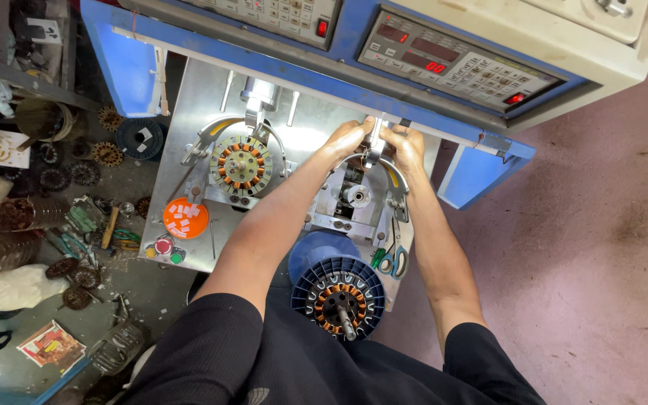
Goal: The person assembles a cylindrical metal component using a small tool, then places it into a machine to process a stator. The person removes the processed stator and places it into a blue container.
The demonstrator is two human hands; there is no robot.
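1. One large winding machine [444, 45] fills the top of our view, with blue and cream panels, keypads and red lit displays.
2. Below it we face a steel work plate [189, 135] that carries two winding stations side by side.
3. On the left station sits a round stator [241, 166] wound with copper coils, well apart from both our hands.
4. Against our lap stands a blue finned rotor housing [337, 292] with copper windings and a shaft, between our forearms and well below the hands.
5. At the right station, a curved metal guide arm [373, 159] arches over a small hub [357, 196], and an upright metal piece [375, 139] rises at its top.
6. Our left hand [348, 138] is curled against the left side of that upright piece, fingers closed on it.
7. Our right hand [405, 142] presses in from the right side, fingers bent around the same piece, so both hands meet just above the hub.
8. An orange disc [186, 217] dotted with white scraps lies on the plate's lower left.
9. Green-handled scissors [393, 261] lie at the plate's right edge, near our right forearm.
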